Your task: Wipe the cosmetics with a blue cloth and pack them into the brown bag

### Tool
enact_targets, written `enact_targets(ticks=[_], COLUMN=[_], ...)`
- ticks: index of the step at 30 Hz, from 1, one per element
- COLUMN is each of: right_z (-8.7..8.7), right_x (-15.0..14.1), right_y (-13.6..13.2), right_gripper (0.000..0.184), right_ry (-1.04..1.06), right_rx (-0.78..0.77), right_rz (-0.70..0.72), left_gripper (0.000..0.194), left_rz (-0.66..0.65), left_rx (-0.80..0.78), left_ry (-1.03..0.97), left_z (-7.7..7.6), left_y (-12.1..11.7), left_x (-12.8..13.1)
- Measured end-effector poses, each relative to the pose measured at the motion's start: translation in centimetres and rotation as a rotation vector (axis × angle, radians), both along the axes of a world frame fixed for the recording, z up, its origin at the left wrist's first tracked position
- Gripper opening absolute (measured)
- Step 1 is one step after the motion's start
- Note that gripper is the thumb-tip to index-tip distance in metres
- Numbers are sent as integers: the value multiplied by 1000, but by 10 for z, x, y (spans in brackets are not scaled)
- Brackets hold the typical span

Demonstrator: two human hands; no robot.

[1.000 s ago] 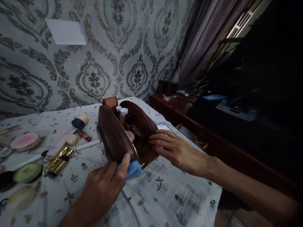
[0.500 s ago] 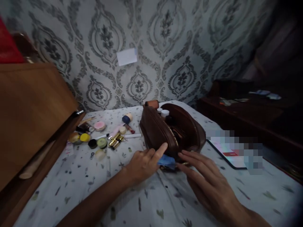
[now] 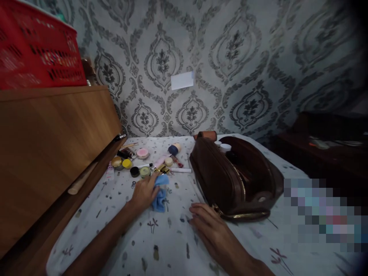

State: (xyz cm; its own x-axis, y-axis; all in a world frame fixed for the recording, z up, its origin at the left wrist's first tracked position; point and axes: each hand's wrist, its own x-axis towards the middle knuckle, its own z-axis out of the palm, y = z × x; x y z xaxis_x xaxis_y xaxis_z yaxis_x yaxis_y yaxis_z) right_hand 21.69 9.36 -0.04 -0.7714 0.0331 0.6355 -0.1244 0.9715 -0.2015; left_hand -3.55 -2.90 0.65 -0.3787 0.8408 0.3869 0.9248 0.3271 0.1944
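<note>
on the sheet [image 3: 175, 241], the left hand [image 3: 143, 191] grips a blue cloth [image 3: 161, 200], probably soft, light, best bunched mid-fold; the right hand [image 3: 208, 226] is open.

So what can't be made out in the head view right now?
In the head view:
Bag: deeper contents, lost in shadow and behind its near side.
Whatever lies right of the bag: masked by pixelation.
Basket: left part, cut off by the picture's edge.
Cloth: part, covered by the left hand.
</note>
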Motion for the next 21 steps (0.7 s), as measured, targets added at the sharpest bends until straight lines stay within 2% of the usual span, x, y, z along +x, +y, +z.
enact_targets(ticks=[6,13,16,21], right_z=[-5,-22,-23,-21], right_x=[-34,-51,-49,-47], right_y=[-15,-13,-9,-9], right_gripper=[25,24,22,24], right_ry=[-99,-62,-65,-70], right_rx=[-184,-396,-456,-490], right_rz=[100,134,134,141], left_gripper=[26,22,27,28], left_rz=[252,461,483,363], left_rx=[251,479,523,466], left_ry=[-16,26,42,28], left_z=[-2,-10,-13,-17], left_y=[-26,-45,-46,-38], left_x=[-64,-126,-149,-162])
